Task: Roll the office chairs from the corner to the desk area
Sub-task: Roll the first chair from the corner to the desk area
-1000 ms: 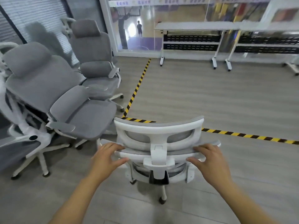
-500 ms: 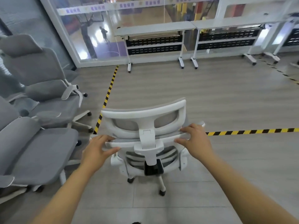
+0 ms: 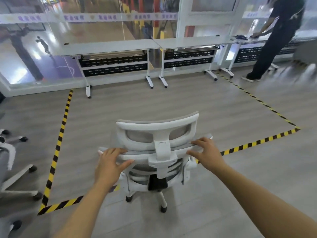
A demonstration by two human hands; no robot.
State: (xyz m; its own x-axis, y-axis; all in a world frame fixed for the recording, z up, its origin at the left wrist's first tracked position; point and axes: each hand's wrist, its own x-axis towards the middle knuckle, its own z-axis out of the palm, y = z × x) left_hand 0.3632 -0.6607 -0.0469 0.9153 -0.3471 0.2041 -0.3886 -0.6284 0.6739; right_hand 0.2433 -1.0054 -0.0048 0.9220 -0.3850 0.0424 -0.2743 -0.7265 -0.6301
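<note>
Swinging right now: the office chair (image 3: 157, 134) has turned away from the corner, and the parked chairs (image 3: 10, 162) have slid to the left edge. The left hand (image 3: 109, 162) and right hand (image 3: 205, 155) both clamp its backrest top, fingers over, thumbs under. It sits across the near striped tape (image 3: 58, 145), with the desks (image 3: 109, 47) straight ahead on the far side. Lined up, I'd say, with open floor left to cover.

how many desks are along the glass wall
3. The left desk stands ahead-left, the middle desk meets it, and the right desk is partly hidden behind a person; more may lie beyond.
</note>
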